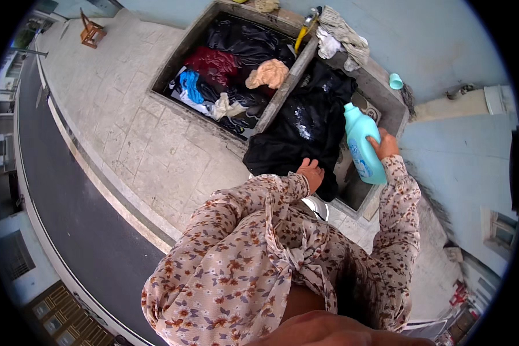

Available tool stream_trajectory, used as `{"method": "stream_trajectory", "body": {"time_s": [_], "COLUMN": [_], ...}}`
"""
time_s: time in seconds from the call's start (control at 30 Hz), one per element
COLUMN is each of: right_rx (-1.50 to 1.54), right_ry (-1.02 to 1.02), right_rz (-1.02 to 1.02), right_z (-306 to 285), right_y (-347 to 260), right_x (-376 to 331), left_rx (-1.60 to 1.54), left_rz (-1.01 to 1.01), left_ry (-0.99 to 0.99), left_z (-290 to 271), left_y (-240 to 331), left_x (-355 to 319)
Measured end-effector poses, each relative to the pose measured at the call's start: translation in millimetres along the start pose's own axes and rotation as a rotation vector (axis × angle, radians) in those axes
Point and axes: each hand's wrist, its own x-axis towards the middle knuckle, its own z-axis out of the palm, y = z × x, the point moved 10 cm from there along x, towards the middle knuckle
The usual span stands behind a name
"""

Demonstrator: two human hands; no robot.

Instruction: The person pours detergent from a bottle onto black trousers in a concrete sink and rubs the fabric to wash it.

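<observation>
My right hand grips an aqua detergent bottle by its handle, over the right basin of a concrete sink. The bottle leans with its uncapped mouth toward the upper left, near a black garment. Whitish streaks of liquid or suds lie on the dark cloth, which is draped across the basin and its front edge. My left hand rests on the garment's near end, fingers stretched out flat on it. A small aqua cap sits on the sink's back ledge.
The left basin holds soaking clothes in dark water: maroon, blue, peach and black pieces. A yellow-handled tap stands by the divider. Grey and white cloths lie on the back ledge. A wooden chair stands far left on the paving.
</observation>
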Motion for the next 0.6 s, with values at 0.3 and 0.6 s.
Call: {"method": "stream_trajectory", "body": {"time_s": [0.3, 0.6], "right_rx": [-0.023, -0.019], "right_ry": [-0.095, -0.067], "right_rz": [0.118, 0.074], "right_z": [-7, -19], "right_y": [0, -18], "right_x": [-10, -6], "left_rx": [-0.074, -0.418], "left_rz": [0.056, 0.228], "left_ry": [-0.031, 0.09], "left_z": [-8, -58], "left_y": [14, 5], "left_x": [7, -1]}}
